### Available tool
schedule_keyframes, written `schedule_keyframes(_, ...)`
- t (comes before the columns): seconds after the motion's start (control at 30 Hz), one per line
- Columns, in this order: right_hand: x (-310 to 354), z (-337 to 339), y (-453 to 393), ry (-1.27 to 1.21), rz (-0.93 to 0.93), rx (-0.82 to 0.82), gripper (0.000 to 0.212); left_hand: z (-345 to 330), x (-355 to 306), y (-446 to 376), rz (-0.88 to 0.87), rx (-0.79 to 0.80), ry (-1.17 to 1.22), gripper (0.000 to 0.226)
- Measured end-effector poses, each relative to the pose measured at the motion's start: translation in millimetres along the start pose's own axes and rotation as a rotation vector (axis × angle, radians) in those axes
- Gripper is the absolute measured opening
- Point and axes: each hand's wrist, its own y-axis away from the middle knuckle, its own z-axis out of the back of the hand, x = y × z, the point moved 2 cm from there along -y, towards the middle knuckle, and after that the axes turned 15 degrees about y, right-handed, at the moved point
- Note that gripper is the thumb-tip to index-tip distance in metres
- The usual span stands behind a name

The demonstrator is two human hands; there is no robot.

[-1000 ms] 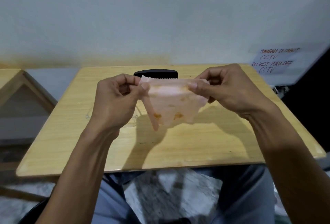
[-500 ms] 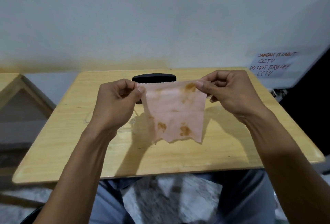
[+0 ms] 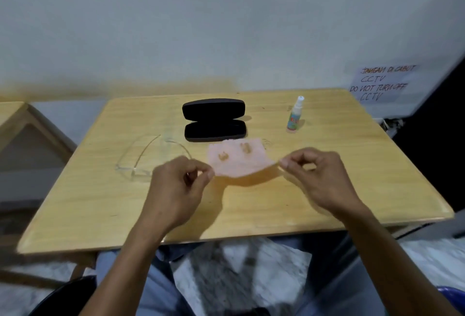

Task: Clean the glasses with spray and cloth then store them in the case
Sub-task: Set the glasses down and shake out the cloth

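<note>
A pink cloth point(image 3: 239, 161) with brown stains is spread flat just above the wooden table point(image 3: 100, 202). My left hand point(image 3: 176, 185) pinches its near left corner, and my right hand point(image 3: 319, 177) pinches its near right corner. Clear glasses point(image 3: 148, 157) lie on the table left of the cloth, arms unfolded. A black glasses case point(image 3: 214, 120) lies open behind the cloth. A small spray bottle point(image 3: 295, 114) with a white top stands upright at the back right.
A white wall rises right behind the table, with a handwritten paper notice point(image 3: 382, 84) at the right. Another wooden table point(image 3: 15, 117) stands to the left. My knees and a speckled floor show below the near edge.
Both hands came down and towards me with the cloth, which went from hanging upright to lying spread out low over the table. The case, glasses and bottle are now uncovered.
</note>
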Motion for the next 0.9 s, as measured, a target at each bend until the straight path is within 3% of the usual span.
schedule_keyframes(0.13, -21, -16, 24, 0.159, 0.007, 0.104, 0.008, -13, 26, 21, 0.114, 0.104, -0.135, 0.007)
schedule_keyframes(0.4, -20, -16, 34, 0.221, 0.047, 0.152, 0.008, -10, 36, 28, 0.089, 0.143, -0.224, 0.013)
schedule_keyframes(0.77, -21, -16, 45, 0.243, 0.028, 0.191, 0.005, -3, 31, 38, 0.117, 0.203, -0.218, 0.013)
schedule_keyframes(0.9, -14, -15, 44, 0.194, 0.013, 0.130, 0.015, 4, 24, 41, 0.111, 0.215, -0.157, 0.028)
